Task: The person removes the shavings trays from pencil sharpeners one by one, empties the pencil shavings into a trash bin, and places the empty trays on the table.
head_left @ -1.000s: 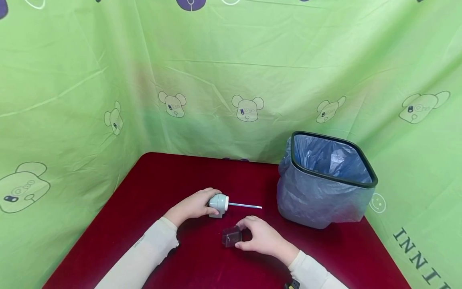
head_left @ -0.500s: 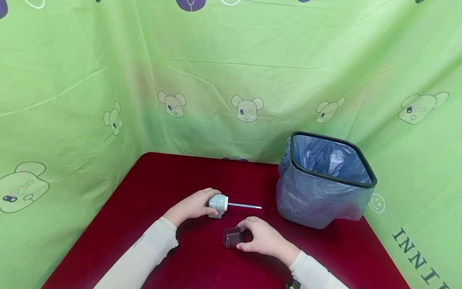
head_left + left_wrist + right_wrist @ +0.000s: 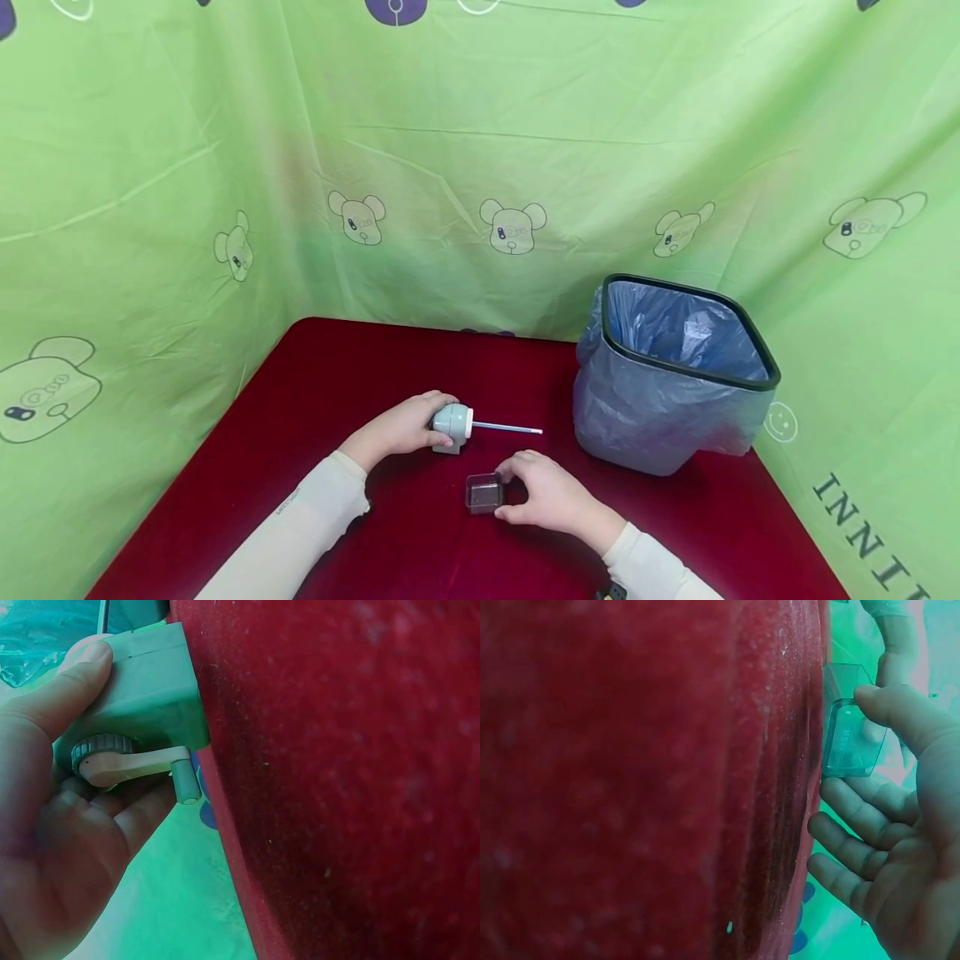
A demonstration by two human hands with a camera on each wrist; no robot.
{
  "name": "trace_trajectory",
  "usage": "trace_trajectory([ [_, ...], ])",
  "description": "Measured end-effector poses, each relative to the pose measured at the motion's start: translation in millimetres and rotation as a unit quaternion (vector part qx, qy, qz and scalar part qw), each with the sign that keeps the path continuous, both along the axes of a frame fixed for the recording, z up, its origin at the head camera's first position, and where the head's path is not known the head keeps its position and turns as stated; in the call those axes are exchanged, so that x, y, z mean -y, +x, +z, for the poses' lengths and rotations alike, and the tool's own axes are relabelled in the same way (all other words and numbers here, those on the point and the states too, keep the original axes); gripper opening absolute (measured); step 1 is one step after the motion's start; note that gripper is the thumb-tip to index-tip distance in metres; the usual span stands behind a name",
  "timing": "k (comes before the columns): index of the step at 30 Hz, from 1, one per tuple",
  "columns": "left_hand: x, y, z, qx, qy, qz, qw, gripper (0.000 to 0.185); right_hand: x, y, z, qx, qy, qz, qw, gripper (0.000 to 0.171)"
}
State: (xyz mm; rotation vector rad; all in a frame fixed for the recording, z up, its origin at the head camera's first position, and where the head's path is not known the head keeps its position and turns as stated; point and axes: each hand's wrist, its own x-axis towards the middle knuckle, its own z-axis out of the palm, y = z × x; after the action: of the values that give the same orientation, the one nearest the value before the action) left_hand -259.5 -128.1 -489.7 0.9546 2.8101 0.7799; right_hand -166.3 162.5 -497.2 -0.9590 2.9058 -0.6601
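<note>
from the head view i see my left hand (image 3: 401, 427) wrapped around a pale green crank pencil sharpener (image 3: 452, 422) that stands on the dark red surface (image 3: 315, 383), near its middle. a thin pencil (image 3: 506, 428) sticks out of the sharpener's white front and points toward the right, lying level just above the surface. in the left wrist view the thumb lies along the top of the sharpener body (image 3: 142, 690), the fingers curl underneath by the crank handle (image 3: 139, 765), and the palm sits close behind it, so this hand is holding the sharpener.

my right hand (image 3: 551, 496) is just in front of the sharpener, nearer to me. its fingers and thumb pinch a small clear plastic drawer (image 3: 483, 493), which rests on the surface just to the left of the hand. the right wrist view shows the thumb over the top edge of the clear drawer (image 3: 849, 735) and the other fingers (image 3: 859, 825) loosely spread below it, with the drawer's base against the red cloth. the drawer looks dark inside, though i cannot tell what it holds. the drawer and the sharpener are near each other but apart.

to the right stands a dark-rimmed waste bin (image 3: 678, 379) lined with a blue-grey plastic bag, well apart from both hands. a green curtain printed with cartoon bear faces (image 3: 513, 227) hangs behind and around the surface. both forearms wear pale cream sleeves (image 3: 300, 521).
</note>
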Motion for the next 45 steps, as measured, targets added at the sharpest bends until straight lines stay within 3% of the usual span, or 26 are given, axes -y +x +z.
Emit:
trace_trajectory([
  [25, -0.8, 0.6, 1.8, -0.001, -0.001, -0.003, 1.0000, 0.064, 0.7, -0.1, 3.5, -0.028, 0.041, 0.001, 0.999, 0.046],
  [45, -1.0, 1.6, 6.2, 0.001, -0.010, -0.002, 0.9999, 0.065, -0.1, -2.7, 4.8, -0.066, 0.092, 0.027, 0.993, 0.049],
])
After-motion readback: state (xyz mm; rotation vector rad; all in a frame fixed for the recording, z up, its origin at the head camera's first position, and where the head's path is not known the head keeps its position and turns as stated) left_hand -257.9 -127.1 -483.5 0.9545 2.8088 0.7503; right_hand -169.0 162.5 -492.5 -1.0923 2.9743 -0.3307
